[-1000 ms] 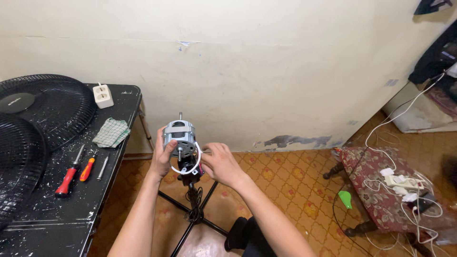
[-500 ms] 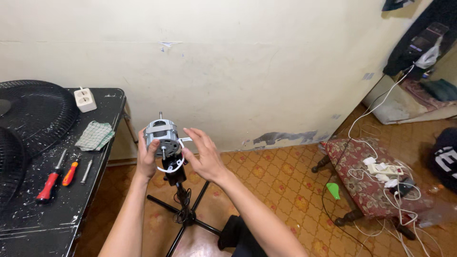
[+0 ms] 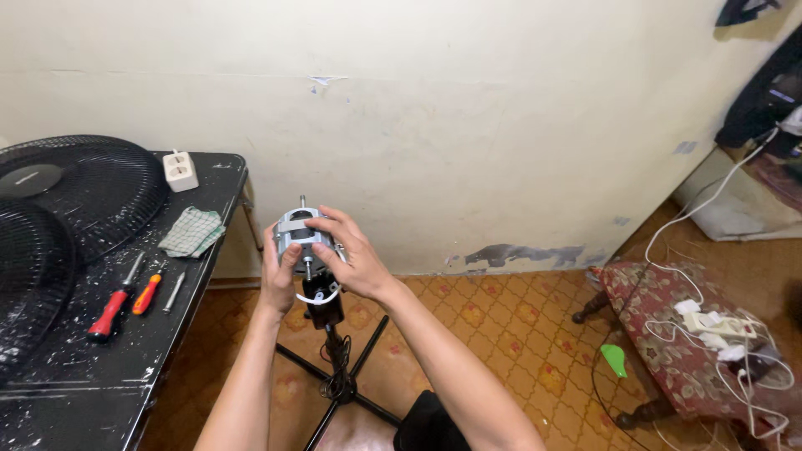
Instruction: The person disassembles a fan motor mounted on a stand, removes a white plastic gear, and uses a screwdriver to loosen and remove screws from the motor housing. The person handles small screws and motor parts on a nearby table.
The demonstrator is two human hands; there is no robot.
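Both hands on a grey fan motor (image 3: pixel 299 238) mounted atop a black stand (image 3: pixel 338 367) on the tiled floor, just off the right edge of the black table (image 3: pixel 180 334). Left hand (image 3: pixel 278 276) wraps the motor's left side, fingers curled behind the housing, thumb on its front. Right hand (image 3: pixel 351 255) lies over the top and right side, fingers bent and spread across the casing — a loose hold, not a fist. A short shaft sticks up from the motor's top; a white cord loop hangs just below it. On the table: two black fan grilles (image 3: pixel 75 188) at the left edge, a white socket adapter (image 3: pixel 180 170) at the back right corner, a checked cloth (image 3: pixel 192 232) near the right edge, and — nearer the front — a red-handled screwdriver (image 3: pixel 111 307), an orange-handled screwdriver (image 3: pixel 149 292) and a small metal tool (image 3: pixel 174 291).
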